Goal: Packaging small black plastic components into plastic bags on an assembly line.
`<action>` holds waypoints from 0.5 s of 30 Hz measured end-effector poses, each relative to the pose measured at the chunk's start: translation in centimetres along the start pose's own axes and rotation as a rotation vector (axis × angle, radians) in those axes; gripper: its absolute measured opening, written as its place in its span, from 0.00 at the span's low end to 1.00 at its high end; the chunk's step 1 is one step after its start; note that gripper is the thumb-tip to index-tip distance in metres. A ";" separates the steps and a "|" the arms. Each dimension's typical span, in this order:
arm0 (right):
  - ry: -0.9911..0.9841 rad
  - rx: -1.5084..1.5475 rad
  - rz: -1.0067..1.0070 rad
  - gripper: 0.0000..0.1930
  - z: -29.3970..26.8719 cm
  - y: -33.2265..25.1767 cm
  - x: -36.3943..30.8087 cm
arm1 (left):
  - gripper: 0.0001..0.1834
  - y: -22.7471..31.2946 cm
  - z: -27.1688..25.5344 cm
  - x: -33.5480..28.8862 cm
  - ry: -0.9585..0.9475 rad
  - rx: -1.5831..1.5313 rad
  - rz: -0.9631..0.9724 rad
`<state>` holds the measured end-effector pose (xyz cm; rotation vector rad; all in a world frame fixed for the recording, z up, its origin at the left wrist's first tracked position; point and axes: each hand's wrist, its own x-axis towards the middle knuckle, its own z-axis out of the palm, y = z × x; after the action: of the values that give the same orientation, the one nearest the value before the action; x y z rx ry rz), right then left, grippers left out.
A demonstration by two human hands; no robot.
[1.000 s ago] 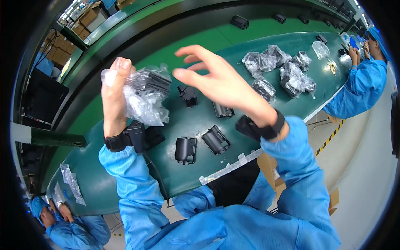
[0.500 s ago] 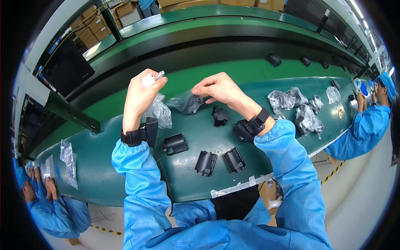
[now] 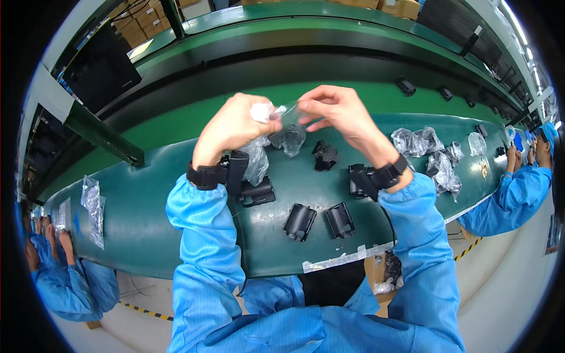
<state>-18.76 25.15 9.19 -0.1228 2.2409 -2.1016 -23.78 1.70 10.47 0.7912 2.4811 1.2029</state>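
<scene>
My left hand [image 3: 232, 126] is closed, with a white crumpled wad [image 3: 261, 112] at its thumb and fingers. A clear plastic bag [image 3: 288, 140] stretches between my two hands above the green work surface. My right hand [image 3: 341, 112] pinches the bag's edge between thumb and fingers. Another crumpled clear bag [image 3: 255, 163] is below my left hand; whether that hand holds it cannot be told. Nearest me lie two black curved plastic housings [image 3: 300, 222], [image 3: 339, 220]. A third black housing [image 3: 259, 192] is by my left wrist, and a black angular part [image 3: 325, 156] rests beyond them.
Crumpled clear bags [image 3: 442, 173] lie to the right, and a flat bag [image 3: 93, 212] to the left. Black parts [image 3: 405, 86] sit on the green conveyor belt beyond. Co-workers in blue sit at both sides [image 3: 506, 197], [image 3: 65, 282]. A green post [image 3: 106, 135] stands at left.
Both hands have moved to the right in the picture, and the bag is now stretched between them. The view has shifted slightly.
</scene>
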 end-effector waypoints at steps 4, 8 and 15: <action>-0.125 -0.453 -0.058 0.25 -3.0 -1.2 -2.9 | 0.10 1.3 -1.1 -1.0 0.102 -0.093 0.057; -0.190 -0.804 -0.040 0.34 -2.9 -0.9 -5.6 | 0.11 1.2 -2.4 -1.4 0.090 -0.235 0.105; -0.107 -0.954 0.024 0.23 -3.1 0.4 -4.5 | 0.15 0.6 -5.2 -4.2 0.341 -0.309 0.136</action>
<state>-14.60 28.71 9.01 -0.2343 2.9064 -0.8163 -22.54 -3.77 14.13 0.7282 2.4270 1.8521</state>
